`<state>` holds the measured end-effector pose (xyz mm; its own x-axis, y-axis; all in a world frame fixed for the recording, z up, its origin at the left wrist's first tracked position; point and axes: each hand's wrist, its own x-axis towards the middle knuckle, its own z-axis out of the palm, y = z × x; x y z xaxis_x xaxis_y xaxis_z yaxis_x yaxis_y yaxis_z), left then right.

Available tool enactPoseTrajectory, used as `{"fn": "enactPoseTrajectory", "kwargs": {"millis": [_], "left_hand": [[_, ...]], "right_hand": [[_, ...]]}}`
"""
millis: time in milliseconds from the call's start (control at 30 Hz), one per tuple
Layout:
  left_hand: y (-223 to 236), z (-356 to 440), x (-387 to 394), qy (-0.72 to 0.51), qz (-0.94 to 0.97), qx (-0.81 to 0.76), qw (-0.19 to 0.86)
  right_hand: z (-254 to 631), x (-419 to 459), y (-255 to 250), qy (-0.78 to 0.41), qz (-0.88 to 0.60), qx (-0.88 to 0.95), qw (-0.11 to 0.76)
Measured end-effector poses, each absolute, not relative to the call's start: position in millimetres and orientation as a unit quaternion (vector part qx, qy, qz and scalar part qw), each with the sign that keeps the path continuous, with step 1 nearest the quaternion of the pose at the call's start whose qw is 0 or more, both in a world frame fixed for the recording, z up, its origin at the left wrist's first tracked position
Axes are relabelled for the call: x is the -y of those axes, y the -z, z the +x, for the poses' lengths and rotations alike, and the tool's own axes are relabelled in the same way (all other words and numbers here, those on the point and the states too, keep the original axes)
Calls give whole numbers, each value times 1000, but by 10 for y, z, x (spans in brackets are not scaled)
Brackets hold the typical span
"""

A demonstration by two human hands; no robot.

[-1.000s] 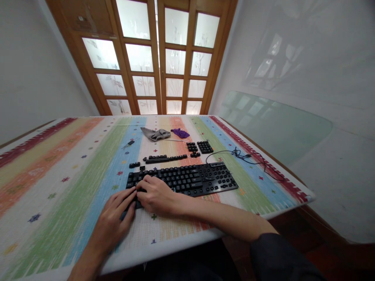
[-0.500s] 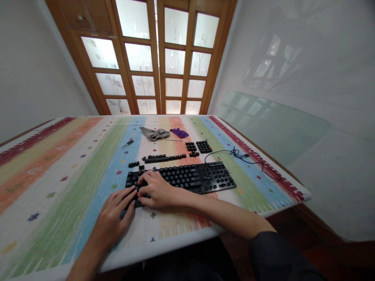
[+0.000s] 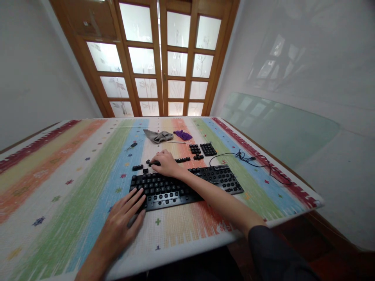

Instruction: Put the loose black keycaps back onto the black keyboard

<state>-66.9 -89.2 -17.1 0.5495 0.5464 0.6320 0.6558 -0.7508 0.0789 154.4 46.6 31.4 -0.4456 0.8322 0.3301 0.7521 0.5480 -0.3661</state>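
Observation:
A black computer keyboard (image 3: 170, 191) lies on the table, with its front key row bare at the space bar's slot. My left hand (image 3: 123, 216) grips its near left corner, fingers over the left keys and thumb along the front edge. A dark piece shows between thumb and forefinger; I cannot tell whether it is the keyboard's own corner. Behind the keyboard, my right hand (image 3: 166, 163) is closed on a long black space bar keycap (image 3: 154, 163), mostly hidden by the fingers. More loose keycaps (image 3: 183, 160) lie in a row to its right.
Groups of loose keycaps (image 3: 208, 149) lie at the back right, a few others (image 3: 137, 168) at the left. A grey cloth (image 3: 158, 136), a purple cloth (image 3: 183, 135), a thin rod and a small dark object (image 3: 134, 144) lie farther back. The cable (image 3: 241, 156) coils right.
My right hand has moved away from the keyboard's left keys to the loose keycaps behind it and closed on the space bar keycap. My left hand stays at the keyboard's near left corner.

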Motion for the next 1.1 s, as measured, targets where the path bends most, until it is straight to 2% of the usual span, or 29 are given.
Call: {"fn": "enactPoseTrajectory", "kwargs": {"millis": [200, 433, 667, 900, 1100], "left_hand": [[160, -669, 914, 322, -871, 358, 95], [121, -646, 945, 326, -863, 379, 78], [104, -639, 947, 336, -854, 391, 70], [89, -635, 926, 361, -842, 394, 71], [67, -611, 906, 362, -843, 390, 77]], "right_hand": [[1408, -740, -357, -53, -480, 858, 173], [1233, -844, -332, -55, -497, 848, 173], [1240, -753, -436, -80, -488, 841, 220], [1472, -179, -367, -136, -322, 873, 340], [1571, 347, -178, -123, -273, 887, 350]]}}
